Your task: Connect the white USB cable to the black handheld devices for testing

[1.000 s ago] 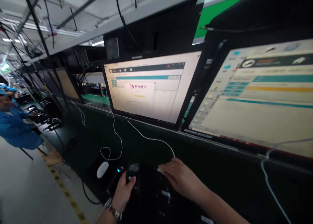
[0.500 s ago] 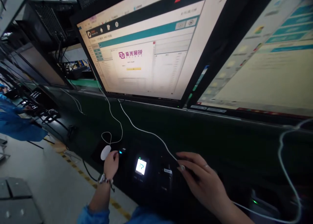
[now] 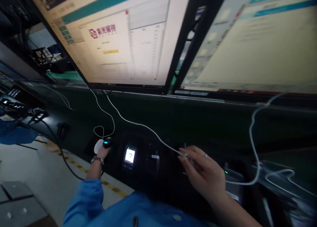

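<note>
My left hand (image 3: 102,151) reaches to the far left of the dark bench and closes on a small black device with a blue light (image 3: 107,142), right beside a white mouse (image 3: 97,146). My right hand (image 3: 203,172) pinches the plug end of a white cable (image 3: 138,124) that runs up to the left monitor (image 3: 109,35). Between the hands a small device with a lit screen (image 3: 129,155) stands in a dark holder, with another dark device (image 3: 155,158) to its right.
A second monitor (image 3: 252,42) fills the upper right. More white cable (image 3: 255,144) loops at the right near a box with a green light (image 3: 226,171). Floor with yellow striped tape (image 3: 74,163) lies left; a blue-clad person's sleeve (image 3: 12,134) shows at the left edge.
The view has tilted down and closer to the bench. My left hand left the small screen device, which lit up, and moved left to the blue-lit device. My right hand stays on the cable plug.
</note>
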Motion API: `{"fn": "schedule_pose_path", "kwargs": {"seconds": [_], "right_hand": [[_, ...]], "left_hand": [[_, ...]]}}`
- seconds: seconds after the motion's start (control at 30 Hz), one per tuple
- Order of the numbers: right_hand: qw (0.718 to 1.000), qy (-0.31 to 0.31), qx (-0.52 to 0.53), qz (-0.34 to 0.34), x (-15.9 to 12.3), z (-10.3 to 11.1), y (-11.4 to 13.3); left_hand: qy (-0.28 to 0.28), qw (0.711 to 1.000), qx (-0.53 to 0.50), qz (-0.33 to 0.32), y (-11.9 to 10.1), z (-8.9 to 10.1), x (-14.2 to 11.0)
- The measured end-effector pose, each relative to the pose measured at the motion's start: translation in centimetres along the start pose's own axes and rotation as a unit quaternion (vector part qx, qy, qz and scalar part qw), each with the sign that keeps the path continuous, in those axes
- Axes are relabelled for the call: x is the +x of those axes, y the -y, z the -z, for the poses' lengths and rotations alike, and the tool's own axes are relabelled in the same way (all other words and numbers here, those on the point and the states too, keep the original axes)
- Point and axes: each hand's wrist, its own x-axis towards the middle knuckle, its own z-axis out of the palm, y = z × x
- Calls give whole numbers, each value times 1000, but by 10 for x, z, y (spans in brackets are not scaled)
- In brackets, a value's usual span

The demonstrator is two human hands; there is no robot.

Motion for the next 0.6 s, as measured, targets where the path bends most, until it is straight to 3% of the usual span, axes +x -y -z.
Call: {"fn": "schedule_pose_path", "kwargs": {"seconds": [0.13,0.17,0.23,0.3,0.37,0.47,0.6], "right_hand": [[999,-20,37,1,-4,10,-7],[998,-27,48,1,-5,11,-10],[997,-30,72,4,-4,14,-15],[995,-14,102,16,-3,16,-17],[991,7,128,27,-2,21,-17],[986,22,159,43,-3,31,-15],[979,30,196,47,-7,40,-14]], "left_hand": [[-35,996,-69,-33,-13,28,-89],[-24,984,-163,-61,-22,27,-117],[33,968,-234,-83,-43,14,-171],[90,976,-177,-83,-65,-10,-211],[107,985,-92,-101,-82,-37,-233],[79,989,-30,-122,-94,-66,-245],[29,995,-26,-89,-103,-77,-250]]}}
